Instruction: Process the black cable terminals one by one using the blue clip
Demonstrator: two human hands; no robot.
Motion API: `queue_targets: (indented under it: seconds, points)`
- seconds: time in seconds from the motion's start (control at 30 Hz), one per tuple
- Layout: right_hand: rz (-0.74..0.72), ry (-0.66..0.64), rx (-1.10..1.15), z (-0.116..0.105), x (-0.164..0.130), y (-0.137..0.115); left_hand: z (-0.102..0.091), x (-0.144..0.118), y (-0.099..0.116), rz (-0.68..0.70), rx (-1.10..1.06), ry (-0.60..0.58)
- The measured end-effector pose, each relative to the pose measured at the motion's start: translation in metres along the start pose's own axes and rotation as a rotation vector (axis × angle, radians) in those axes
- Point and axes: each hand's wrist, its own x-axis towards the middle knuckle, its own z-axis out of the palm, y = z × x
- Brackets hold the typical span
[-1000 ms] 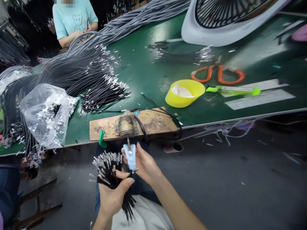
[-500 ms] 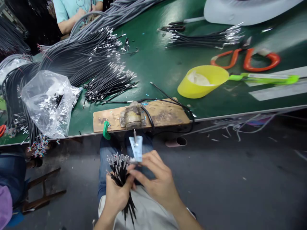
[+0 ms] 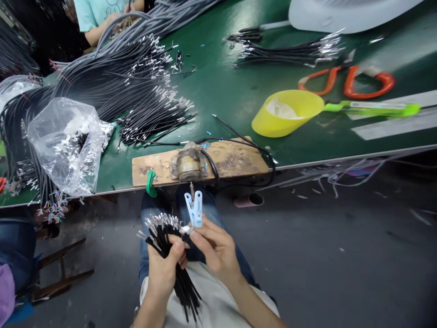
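Observation:
My left hand [image 3: 164, 269] grips a bundle of black wires [image 3: 167, 246] with silver metal tips, held upright over my lap. My right hand [image 3: 215, 248] holds a pale blue plastic clip [image 3: 193, 210] that has a metal-tipped wire in its jaws; its fingers touch the tips of the bundle. Both hands are below the table edge, just under a wooden board [image 3: 201, 164] with a small metal fixture [image 3: 188, 166] mounted on it.
The green table [image 3: 218, 91] carries large heaps of black tipped wires [image 3: 136, 95], a clear plastic bag [image 3: 64, 146], a yellow bowl [image 3: 287, 114], a green-handled tool [image 3: 372, 108], orange-handled pliers [image 3: 348, 82] and a white fan base [image 3: 341, 13]. Another person [image 3: 102, 16] works at the far left.
The view has dropped slightly. My right hand has turned so the blue clip stands more open above the bundle, and the bundle's tips have fanned out leftward.

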Motion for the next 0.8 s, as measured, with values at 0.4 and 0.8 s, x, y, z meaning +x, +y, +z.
queue_targets:
  seconds: [0.4,0.8]
  points:
    - [0.101,0.012,0.066,-0.006,0.001,-0.003,-0.003,0.008,-0.019,0.011,0.055,-0.028]
    - [0.652,-0.423,0.633,-0.024,0.016,0.008,0.001,0.007,0.002,0.119,0.032,-0.045]
